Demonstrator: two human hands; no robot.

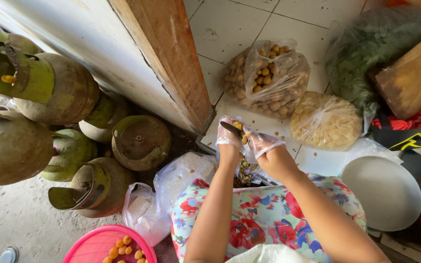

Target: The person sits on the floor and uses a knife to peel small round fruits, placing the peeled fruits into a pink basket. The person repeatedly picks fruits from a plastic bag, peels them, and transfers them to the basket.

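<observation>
Two gloved hands meet over the lap: the left hand (pixel 229 137) grips a knife (pixel 231 129), the right hand (pixel 261 143) pinches one small yellow fruit (pixel 243 139) against the blade. Two clear bags lie far on the white floor tiles (pixel 230 24): whole fruits (pixel 265 78) and peeled ones (pixel 325 122). One pink basket (pixel 91 246) sits near left, one grey bowl (pixel 386 192) right. About six gas cylinders (pixel 140 141) crowd the left, beside a wooden doorframe (pixel 166 58).

Single head-worn view, steeply downward, close over the lap.
</observation>
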